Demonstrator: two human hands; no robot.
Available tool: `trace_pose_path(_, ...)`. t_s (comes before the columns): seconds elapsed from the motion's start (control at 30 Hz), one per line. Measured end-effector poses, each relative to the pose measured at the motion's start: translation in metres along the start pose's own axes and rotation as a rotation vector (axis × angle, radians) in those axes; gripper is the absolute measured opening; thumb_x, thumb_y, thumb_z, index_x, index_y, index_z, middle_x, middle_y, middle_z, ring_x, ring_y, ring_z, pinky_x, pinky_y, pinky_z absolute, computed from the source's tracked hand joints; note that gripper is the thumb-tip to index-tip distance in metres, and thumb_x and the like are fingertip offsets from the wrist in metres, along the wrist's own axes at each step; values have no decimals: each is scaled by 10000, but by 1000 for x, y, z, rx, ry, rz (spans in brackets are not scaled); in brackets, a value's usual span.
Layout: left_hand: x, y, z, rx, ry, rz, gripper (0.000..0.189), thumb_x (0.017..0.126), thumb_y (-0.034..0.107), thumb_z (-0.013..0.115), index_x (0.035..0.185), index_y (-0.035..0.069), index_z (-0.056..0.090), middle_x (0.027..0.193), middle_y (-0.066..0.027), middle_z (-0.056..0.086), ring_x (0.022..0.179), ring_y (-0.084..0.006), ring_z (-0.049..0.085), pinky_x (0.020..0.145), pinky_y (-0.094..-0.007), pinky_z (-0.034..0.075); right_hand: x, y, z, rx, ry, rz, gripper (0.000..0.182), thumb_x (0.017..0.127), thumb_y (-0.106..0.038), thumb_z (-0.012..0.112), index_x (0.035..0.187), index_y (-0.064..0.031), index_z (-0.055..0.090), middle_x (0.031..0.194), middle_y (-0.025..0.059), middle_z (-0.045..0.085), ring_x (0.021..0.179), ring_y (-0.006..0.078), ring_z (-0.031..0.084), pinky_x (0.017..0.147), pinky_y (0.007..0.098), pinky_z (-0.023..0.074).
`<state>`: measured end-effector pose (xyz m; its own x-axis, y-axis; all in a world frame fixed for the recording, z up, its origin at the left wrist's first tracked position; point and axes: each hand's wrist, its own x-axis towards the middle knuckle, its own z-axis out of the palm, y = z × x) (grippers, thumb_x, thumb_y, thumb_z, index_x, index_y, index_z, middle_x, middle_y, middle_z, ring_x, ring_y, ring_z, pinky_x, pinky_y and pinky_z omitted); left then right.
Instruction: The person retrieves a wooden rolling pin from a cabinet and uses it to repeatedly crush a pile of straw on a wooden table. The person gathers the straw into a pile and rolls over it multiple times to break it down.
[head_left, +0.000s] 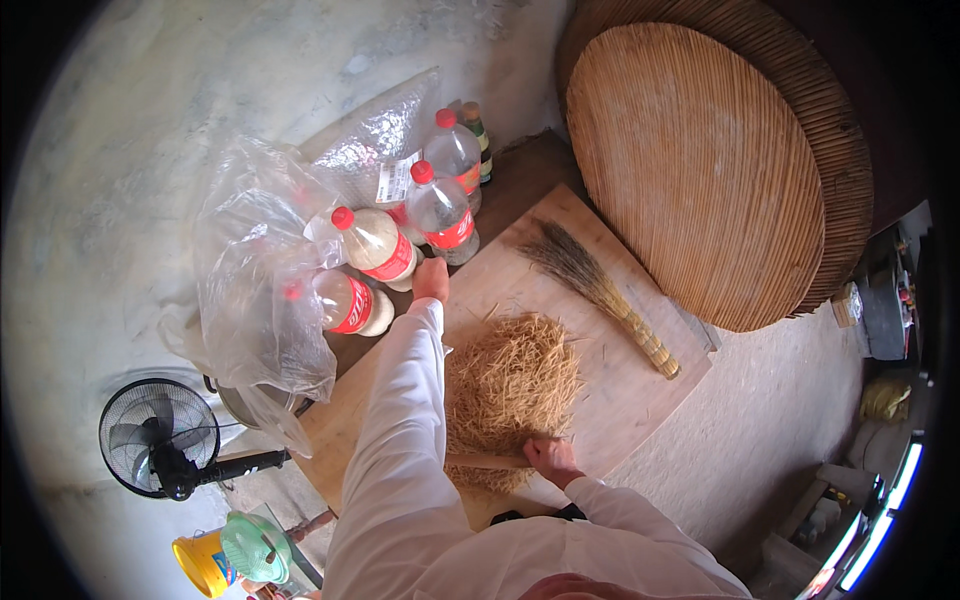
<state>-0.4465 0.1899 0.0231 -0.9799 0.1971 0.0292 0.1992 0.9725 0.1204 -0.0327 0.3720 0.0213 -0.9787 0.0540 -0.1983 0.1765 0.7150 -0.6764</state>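
Note:
My left hand (431, 280) is curled at the base of a clear plastic bottle (382, 250) with a red cap, red label and pale contents. Whether it grips the bottle or anything else is hidden from this angle. My right hand (553, 459) is closed around one end of a wooden rod (486, 461), which looks like a rolling pin. The rod lies across the near side of a heap of chopped straw (521, 371); my left sleeve covers its other end. Beneath the straw is a large wooden board (600, 420).
A whisk broom (607, 300) lies on the board's right part. More red-capped bottles (442, 217), a plastic bag (259, 247) and a bubble-wrap pouch (375, 139) stand along the wall. Round stalk mats (697, 172) lean at the back right. Left are a fan (159, 435) and yellow bucket (201, 562).

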Motion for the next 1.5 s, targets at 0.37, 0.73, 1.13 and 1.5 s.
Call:
trace_pose_path(0.37,9,9,2,54,-58,-97,191,858,84,548,824,41,730,887,-177,714,857,-336,707,739,-453,577,0,-2,-1,42,-34,25,372,881,-312,607,605,-66,648,588,171,618,527,385,613,516,484,514)
trace_pose_path(0.73,-42,12,-35,-94,199,80,85,909,79,533,955,12,556,881,-185,613,848,-363,659,729,-456,544,3,-1,-5,33,-1,-38,384,874,-296,611,572,-59,633,550,166,596,488,386,588,480,491,495)
trace_pose_path(1.13,-120,-42,-61,-352,317,79,133,902,67,544,990,22,632,862,-174,631,808,-362,634,694,-451,511,2,-4,-4,17,-56,-12,386,881,-306,589,589,-59,641,568,167,603,516,383,605,512,486,508)
trace_pose_path(1.5,-57,-56,-37,137,-74,299,170,839,110,557,726,48,669,748,-179,681,673,-351,689,598,-453,562,5,-8,-10,57,-19,-51,371,875,-290,613,595,-49,641,553,174,588,496,379,591,487,474,485)
